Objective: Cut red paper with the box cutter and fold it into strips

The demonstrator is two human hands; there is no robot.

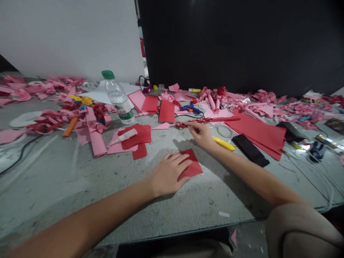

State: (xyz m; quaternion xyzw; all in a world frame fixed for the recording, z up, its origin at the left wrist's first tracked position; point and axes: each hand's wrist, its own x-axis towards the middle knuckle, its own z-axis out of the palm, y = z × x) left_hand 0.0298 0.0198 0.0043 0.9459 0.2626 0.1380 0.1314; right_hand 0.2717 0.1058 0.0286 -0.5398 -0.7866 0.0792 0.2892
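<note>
My left hand [172,172] lies flat with its fingers stretched over a square of red paper [195,165] on the table, covering its left part. Farther forward, my right hand [200,134] has its fingers curled together at a red twisted paper strand [181,125]; part of the strand is hidden behind the fingers. A pointed piece of pink paper [162,126] lies at the strand's left end. To the left sits a stack of red paper squares [142,134] with a white-labelled stick on top. A yellow cutter knife [224,143] rests beside my right forearm.
A water bottle [120,102] with a green cap stands at the left. A blue glue gun [190,108], a black phone [251,150], a roll of clear tape [224,131] and large red sheets [255,130] lie around. Pink paper scraps [292,109] line the back.
</note>
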